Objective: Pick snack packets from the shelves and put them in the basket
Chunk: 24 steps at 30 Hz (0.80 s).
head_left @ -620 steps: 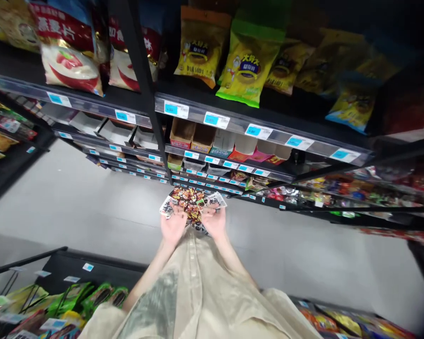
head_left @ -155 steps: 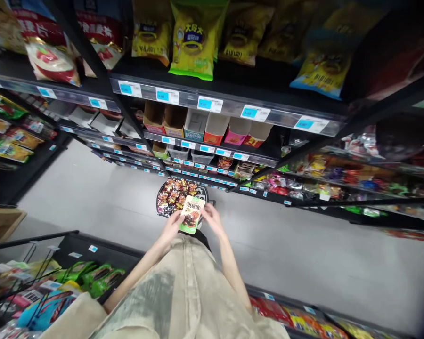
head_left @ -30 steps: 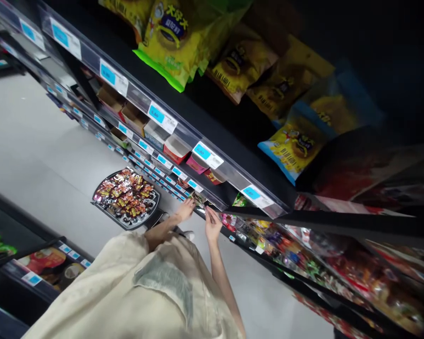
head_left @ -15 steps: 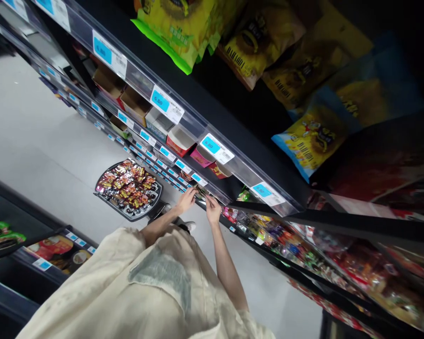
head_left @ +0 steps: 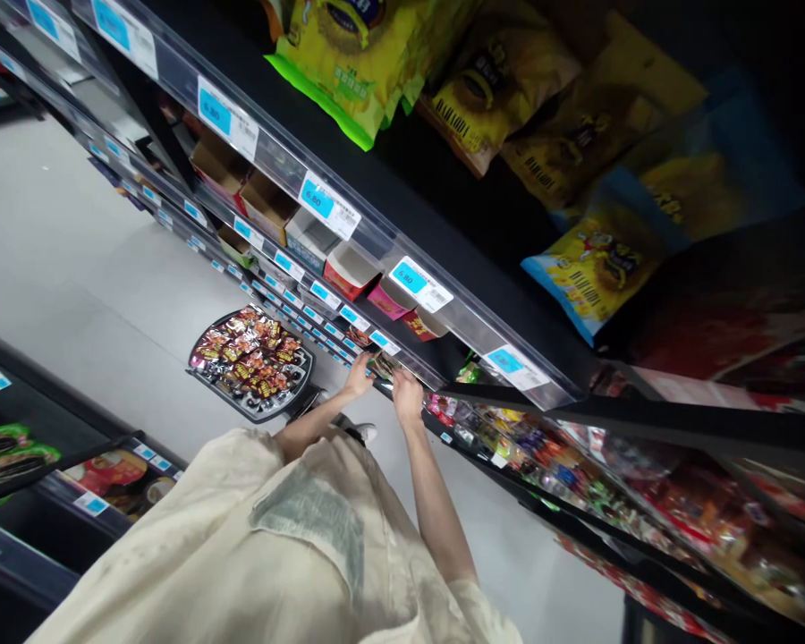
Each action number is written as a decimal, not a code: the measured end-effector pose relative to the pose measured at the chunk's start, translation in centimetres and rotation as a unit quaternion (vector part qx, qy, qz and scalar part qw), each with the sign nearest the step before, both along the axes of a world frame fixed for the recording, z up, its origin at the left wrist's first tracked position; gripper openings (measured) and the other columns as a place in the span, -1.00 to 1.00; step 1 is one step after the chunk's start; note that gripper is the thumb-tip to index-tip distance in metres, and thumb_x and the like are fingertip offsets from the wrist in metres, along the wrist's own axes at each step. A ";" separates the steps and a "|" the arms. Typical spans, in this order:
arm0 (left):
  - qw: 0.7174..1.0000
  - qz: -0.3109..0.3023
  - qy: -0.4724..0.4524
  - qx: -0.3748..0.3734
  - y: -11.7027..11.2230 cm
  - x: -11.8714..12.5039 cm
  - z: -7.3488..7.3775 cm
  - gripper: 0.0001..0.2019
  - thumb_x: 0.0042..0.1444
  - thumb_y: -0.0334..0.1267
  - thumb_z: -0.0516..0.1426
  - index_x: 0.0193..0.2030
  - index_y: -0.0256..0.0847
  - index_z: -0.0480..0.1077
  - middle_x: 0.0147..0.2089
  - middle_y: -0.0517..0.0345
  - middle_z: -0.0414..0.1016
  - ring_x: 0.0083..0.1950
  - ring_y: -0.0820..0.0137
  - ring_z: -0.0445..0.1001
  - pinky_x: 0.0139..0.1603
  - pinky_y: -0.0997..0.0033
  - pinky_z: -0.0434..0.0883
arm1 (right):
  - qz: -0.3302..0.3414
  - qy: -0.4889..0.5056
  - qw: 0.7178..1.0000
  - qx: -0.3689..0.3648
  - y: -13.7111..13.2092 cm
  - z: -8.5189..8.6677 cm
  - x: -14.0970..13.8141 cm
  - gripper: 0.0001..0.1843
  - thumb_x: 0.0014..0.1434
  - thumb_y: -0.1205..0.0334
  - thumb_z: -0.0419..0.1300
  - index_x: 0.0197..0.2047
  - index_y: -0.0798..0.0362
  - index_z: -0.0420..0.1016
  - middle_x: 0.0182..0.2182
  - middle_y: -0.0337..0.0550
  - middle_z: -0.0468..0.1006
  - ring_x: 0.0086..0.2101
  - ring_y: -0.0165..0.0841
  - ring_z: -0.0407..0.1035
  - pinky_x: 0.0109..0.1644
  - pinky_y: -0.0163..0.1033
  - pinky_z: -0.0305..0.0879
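Both my hands reach into a low shelf of a black store rack. My left hand (head_left: 359, 377) and my right hand (head_left: 406, 397) are closed side by side on a small snack packet (head_left: 384, 366) at the shelf's front edge. The fingertips are partly hidden by the packet and the shelf rail. A dark round tray (head_left: 209, 386) heaped with several red and brown snack packets (head_left: 249, 351) sits on the grey floor just left of my hands.
Yellow snack bags (head_left: 368, 40) fill the top shelf. Open cardboard display boxes (head_left: 309, 243) line the shelf below, behind blue price tags (head_left: 327, 205). Candy packets (head_left: 543, 461) crowd the lower right shelves. Another rack with green packets (head_left: 6, 447) stands behind me at lower left.
My hands have pushed slightly further into the low shelf with the small packet. The view has shifted a little; the tray stays on the floor.
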<state>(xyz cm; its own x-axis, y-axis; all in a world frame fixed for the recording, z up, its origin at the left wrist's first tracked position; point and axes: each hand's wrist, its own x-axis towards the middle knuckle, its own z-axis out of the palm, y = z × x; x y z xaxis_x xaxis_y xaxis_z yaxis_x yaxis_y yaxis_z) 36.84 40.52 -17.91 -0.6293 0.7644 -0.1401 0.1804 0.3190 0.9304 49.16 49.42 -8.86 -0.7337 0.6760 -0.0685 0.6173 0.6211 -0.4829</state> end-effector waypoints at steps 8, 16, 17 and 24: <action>0.999 -0.039 -0.036 -0.002 -0.1 1.7 -0.4 -0.44 -0.02 -0.66 0.11 0.18 -0.42 0.38 0.22 -0.16 0.50 0.26 0.18 0.39 0.37 0.15 0.29 | -0.016 -0.003 1.000 -0.005 1.0 -1.8 -1.1 -0.60 0.26 0.44 0.05 -0.07 0.04 0.70 -0.15 0.02 0.70 -0.16 -0.21 0.55 0.09 -0.16 0.37; 0.997 -0.049 -0.063 -0.008 -0.7 2.0 0.6 -0.19 -0.01 -0.61 0.13 0.44 -0.17 0.19 0.40 -0.06 0.35 0.41 0.15 0.32 0.48 0.03 0.25 | 0.007 -0.066 0.997 0.031 1.3 -1.7 -1.5 -0.67 0.30 0.34 0.09 -0.10 0.08 0.71 -0.25 0.12 0.69 -0.25 -0.18 0.52 0.01 -0.14 0.33; 0.996 -0.051 -0.070 -0.008 -0.7 2.0 0.8 -0.17 -0.01 -0.61 0.13 0.46 -0.19 0.17 0.41 -0.09 0.33 0.41 0.14 0.32 0.48 0.02 0.24 | 0.017 -0.060 0.998 0.031 1.3 -1.5 -1.5 -0.66 0.34 0.29 0.07 -0.07 0.08 0.70 -0.22 0.12 0.69 -0.22 -0.18 0.51 0.03 -0.14 0.32; 0.996 -0.049 -0.081 -0.002 -0.2 2.6 1.1 -0.05 -0.04 -0.59 0.16 0.55 -0.33 -0.02 0.41 -0.25 0.32 0.39 0.10 0.35 0.44 0.12 0.28 | 0.067 -0.047 0.996 0.042 1.1 -1.3 -0.8 -0.56 0.40 0.26 -0.04 0.00 0.15 0.67 -0.13 0.10 0.65 -0.16 -0.22 0.47 0.06 -0.17 0.33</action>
